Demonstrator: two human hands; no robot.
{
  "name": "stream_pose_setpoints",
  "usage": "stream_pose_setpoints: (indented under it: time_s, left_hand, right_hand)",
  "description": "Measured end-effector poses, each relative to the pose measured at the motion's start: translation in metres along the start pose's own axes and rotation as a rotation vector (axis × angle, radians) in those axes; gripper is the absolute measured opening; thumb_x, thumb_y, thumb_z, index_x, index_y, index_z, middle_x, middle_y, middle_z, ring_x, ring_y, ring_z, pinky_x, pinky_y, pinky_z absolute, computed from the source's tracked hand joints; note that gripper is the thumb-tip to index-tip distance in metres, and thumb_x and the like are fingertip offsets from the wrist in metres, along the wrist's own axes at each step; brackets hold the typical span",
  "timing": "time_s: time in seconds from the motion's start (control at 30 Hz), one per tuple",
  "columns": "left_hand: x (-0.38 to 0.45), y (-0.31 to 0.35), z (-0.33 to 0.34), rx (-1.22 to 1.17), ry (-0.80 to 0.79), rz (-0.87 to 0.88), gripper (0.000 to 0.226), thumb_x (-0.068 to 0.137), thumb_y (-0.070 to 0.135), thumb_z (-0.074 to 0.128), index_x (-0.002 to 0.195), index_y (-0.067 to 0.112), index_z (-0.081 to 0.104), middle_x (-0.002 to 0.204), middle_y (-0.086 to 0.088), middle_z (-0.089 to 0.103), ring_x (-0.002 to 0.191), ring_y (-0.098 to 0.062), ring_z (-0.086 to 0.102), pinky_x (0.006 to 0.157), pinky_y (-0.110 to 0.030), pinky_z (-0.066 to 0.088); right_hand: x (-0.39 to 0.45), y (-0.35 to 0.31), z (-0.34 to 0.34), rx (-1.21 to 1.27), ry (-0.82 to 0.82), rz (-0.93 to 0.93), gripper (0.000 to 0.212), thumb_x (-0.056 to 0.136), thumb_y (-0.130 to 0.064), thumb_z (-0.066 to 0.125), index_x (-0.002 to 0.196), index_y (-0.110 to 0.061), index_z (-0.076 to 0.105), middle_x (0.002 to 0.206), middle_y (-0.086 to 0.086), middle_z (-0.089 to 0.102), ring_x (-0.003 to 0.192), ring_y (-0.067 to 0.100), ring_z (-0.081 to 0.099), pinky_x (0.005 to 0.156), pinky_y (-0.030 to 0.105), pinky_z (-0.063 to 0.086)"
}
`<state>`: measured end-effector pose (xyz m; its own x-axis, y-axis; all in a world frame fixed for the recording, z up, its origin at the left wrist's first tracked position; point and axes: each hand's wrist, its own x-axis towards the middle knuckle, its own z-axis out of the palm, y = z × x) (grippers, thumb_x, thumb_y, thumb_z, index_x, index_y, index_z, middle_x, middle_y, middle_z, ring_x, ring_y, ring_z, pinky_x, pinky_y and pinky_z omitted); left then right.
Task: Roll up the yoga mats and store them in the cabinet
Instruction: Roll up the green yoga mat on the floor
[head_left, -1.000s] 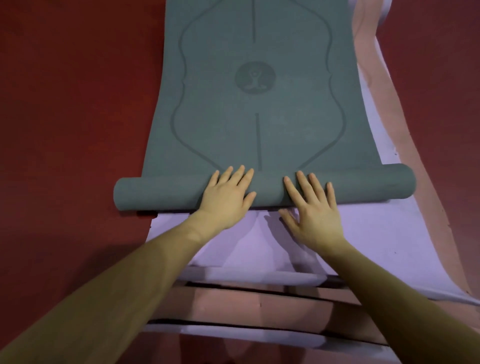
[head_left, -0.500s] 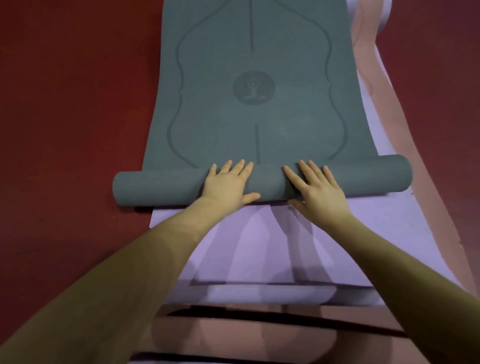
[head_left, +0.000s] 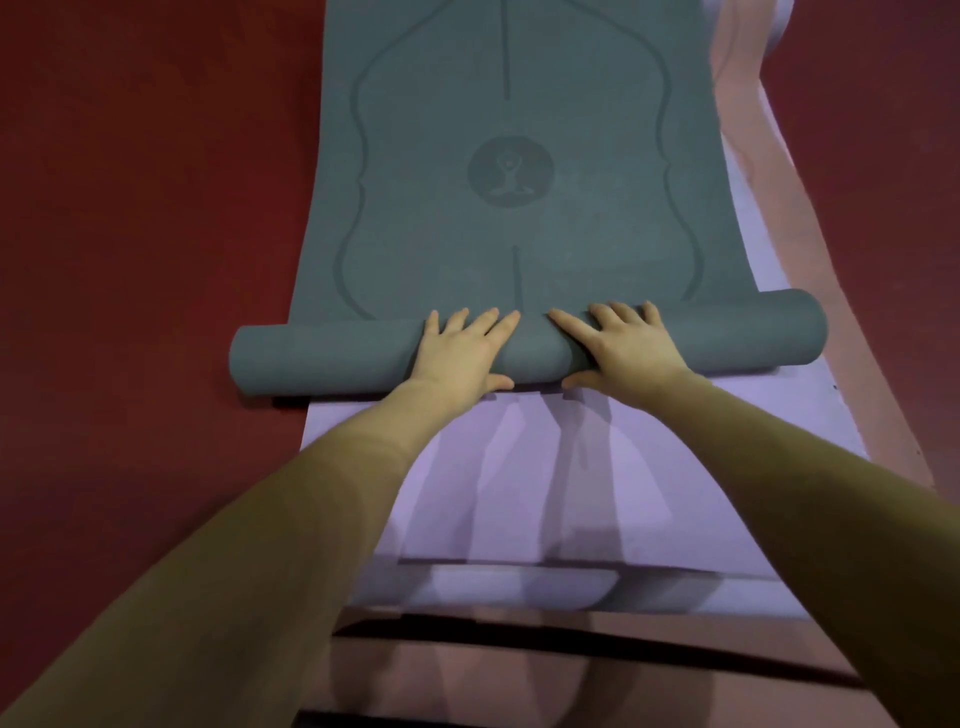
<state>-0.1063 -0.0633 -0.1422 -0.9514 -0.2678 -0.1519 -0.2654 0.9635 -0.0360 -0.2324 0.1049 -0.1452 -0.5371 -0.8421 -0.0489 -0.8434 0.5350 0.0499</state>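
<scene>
A grey-green yoga mat (head_left: 519, 130) with an embossed round emblem lies flat and stretches away from me. Its near end is wound into a thick roll (head_left: 322, 358) that runs across the view. My left hand (head_left: 460, 353) presses palm-down on the roll just left of its middle, fingers spread over the top. My right hand (head_left: 626, 348) rests the same way just right of the middle. Both thumbs hook the roll's near side. Under it lies a lilac mat (head_left: 519, 493), and under that a pink mat (head_left: 519, 670).
Dark red floor (head_left: 145, 208) surrounds the stacked mats on both sides. The pink mat's edge (head_left: 810, 218) shows along the right of the pile. No cabinet is in view.
Both hands have pushed the roll farther away from me, so it has grown thicker. More of the lilac mat is bared in front of me.
</scene>
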Motion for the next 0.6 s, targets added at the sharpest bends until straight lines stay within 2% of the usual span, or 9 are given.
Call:
stream_pose_setpoints:
  time_s: [0.07, 0.13, 0.23, 0.33, 0.43, 0.5, 0.6]
  left_hand:
    - [-0.001, -0.001, -0.002, 0.028, 0.034, 0.019, 0.083, 0.087, 0.054, 0.056, 0.152, 0.028, 0.012, 0.155, 0.005, 0.027, 0.135, -0.027, 0.033, 0.11, -0.046, 0.025]
    - [-0.003, 0.002, -0.003, 0.042, 0.072, 0.024, 0.081, 0.087, 0.052, 0.057, 0.152, 0.029, 0.015, 0.151, 0.006, 0.033, 0.129, -0.026, 0.039, 0.106, -0.042, 0.029]
    - [-0.014, 0.005, 0.002, 0.059, 0.118, 0.043, 0.076, 0.088, 0.051, 0.056, 0.151, 0.031, 0.018, 0.148, 0.009, 0.037, 0.125, -0.025, 0.042, 0.103, -0.04, 0.03]
    - [-0.026, 0.0, 0.007, 0.015, 0.187, 0.116, 0.075, 0.084, 0.052, 0.062, 0.148, 0.029, 0.031, 0.139, 0.007, 0.049, 0.113, -0.027, 0.051, 0.094, -0.038, 0.037]
    - [-0.043, -0.009, 0.017, -0.001, 0.468, 0.273, 0.074, 0.064, 0.055, 0.077, 0.129, 0.023, 0.06, 0.109, 0.004, 0.069, 0.077, -0.026, 0.062, 0.07, -0.031, 0.05]
    - [-0.056, -0.01, 0.027, 0.002, 0.573, 0.341, 0.067, 0.068, 0.062, 0.066, 0.122, 0.023, 0.065, 0.101, 0.006, 0.071, 0.066, -0.021, 0.06, 0.059, -0.025, 0.05]
    - [-0.078, -0.004, 0.032, -0.048, 0.554, 0.38, 0.066, 0.077, 0.066, 0.04, 0.124, 0.025, 0.064, 0.103, 0.008, 0.07, 0.067, -0.019, 0.058, 0.057, -0.023, 0.048]
  right_hand:
    - [-0.002, 0.0, -0.003, -0.01, 0.021, -0.019, 0.085, 0.075, -0.058, 0.068, 0.148, -0.031, 0.032, 0.124, 0.015, 0.055, 0.116, 0.035, 0.05, 0.097, 0.047, 0.032]
    - [-0.006, -0.002, 0.001, -0.02, 0.073, -0.044, 0.083, 0.064, -0.052, 0.08, 0.137, -0.024, 0.05, 0.104, 0.016, 0.064, 0.097, 0.036, 0.061, 0.087, 0.046, 0.041]
    - [-0.016, -0.005, 0.009, -0.012, 0.205, -0.059, 0.08, 0.048, -0.045, 0.09, 0.119, -0.017, 0.066, 0.079, 0.015, 0.065, 0.071, 0.034, 0.064, 0.071, 0.043, 0.05]
    - [-0.029, -0.008, 0.012, -0.013, 0.27, -0.103, 0.076, 0.05, -0.048, 0.089, 0.116, -0.018, 0.067, 0.074, 0.012, 0.064, 0.065, 0.032, 0.062, 0.064, 0.037, 0.051]
    - [-0.048, -0.01, 0.012, 0.017, 0.328, -0.146, 0.073, 0.056, -0.053, 0.084, 0.118, -0.02, 0.066, 0.076, 0.009, 0.063, 0.065, 0.031, 0.061, 0.062, 0.036, 0.051]
    - [-0.064, -0.012, 0.013, 0.032, 0.335, -0.188, 0.068, 0.065, -0.059, 0.072, 0.12, -0.02, 0.065, 0.077, 0.008, 0.064, 0.065, 0.031, 0.061, 0.06, 0.034, 0.051]
    - [-0.087, -0.016, 0.014, 0.055, 0.328, -0.204, 0.071, 0.071, -0.068, 0.048, 0.121, -0.021, 0.066, 0.078, 0.005, 0.064, 0.065, 0.029, 0.061, 0.058, 0.032, 0.051]
